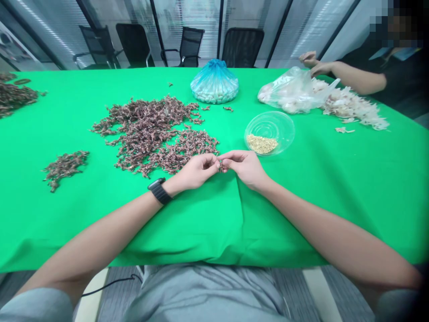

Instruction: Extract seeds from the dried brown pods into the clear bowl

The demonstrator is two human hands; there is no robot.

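My left hand (pixel 198 171), with a dark watch at its wrist, meets my right hand (pixel 248 169) fingertip to fingertip above the green cloth. Pinched between them is a small, dried brown pod-like piece (pixel 222 167), partly hidden by the fingers. Just beyond my left hand spreads a large pile of similar dried brown pieces (pixel 144 129). A round clear plastic dish (pixel 284 134) sits beyond my right hand, with small golden grains (pixel 262 144) gathered at its near left side.
A tied blue bag (pixel 214 82) of pale pieces stands at the back. To the right, a co-worker's hands (pixel 315 65) are by a clear plastic bag (pixel 288 91) and a whitish flaky heap (pixel 355 107). A smaller brown pile (pixel 67 167) lies left; another brown heap (pixel 15 96) lies far left.
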